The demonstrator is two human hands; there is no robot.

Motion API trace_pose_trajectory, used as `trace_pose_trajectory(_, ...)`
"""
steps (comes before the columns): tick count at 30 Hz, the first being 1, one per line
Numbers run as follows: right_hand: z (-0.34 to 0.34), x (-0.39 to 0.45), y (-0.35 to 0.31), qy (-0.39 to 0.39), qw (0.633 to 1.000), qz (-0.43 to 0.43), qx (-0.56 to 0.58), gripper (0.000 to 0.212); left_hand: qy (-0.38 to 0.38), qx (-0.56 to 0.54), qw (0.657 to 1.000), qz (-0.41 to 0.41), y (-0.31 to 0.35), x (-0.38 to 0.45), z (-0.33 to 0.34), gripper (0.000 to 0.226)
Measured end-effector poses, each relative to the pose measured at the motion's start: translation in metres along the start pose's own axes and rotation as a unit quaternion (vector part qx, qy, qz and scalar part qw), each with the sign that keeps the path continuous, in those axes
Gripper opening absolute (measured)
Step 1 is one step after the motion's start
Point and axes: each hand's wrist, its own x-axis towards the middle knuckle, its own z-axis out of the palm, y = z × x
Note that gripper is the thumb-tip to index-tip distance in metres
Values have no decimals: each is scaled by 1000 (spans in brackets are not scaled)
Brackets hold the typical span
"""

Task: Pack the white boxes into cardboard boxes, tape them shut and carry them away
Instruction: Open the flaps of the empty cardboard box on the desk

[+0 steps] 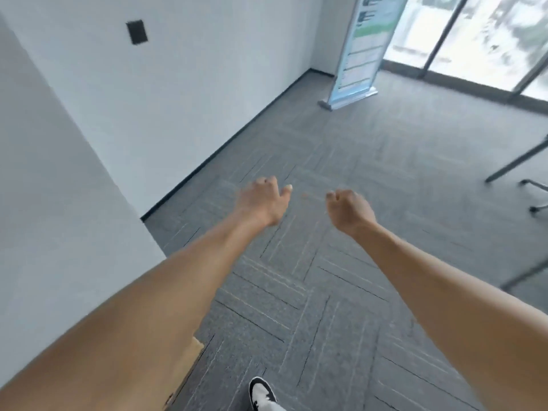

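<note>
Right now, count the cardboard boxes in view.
1: a cardboard box on the carpet at bottom left, mostly hidden under the left forearm. Others may lie out of frame.

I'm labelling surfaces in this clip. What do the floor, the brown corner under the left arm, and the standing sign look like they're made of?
Floor: probably grey carpet tiles, matte, with streaked pile and visible seams. Brown corner: seemingly cardboard, a dull tan sheet with a raw edge, mostly hidden by the arm. Standing sign: likely a printed, slightly glossy flexible banner on a metal-looking base; too blurred to be sure.
</note>
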Motion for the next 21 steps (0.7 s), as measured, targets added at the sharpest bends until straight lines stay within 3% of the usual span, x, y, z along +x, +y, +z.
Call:
trace_pose_trajectory(4,-104,-81,102,55,995,75,-20,46,-43,51,989,129,136,-48,-5,58)
trace_pose_trajectory(10,-184,-245,263,97,971,220,17,46,-156,81,942,287,297,-178,60,59)
trace_pose_trajectory(21,-268,-514,527,206,864,439,134,49,-260,120,833,473,551,-414,194,59)
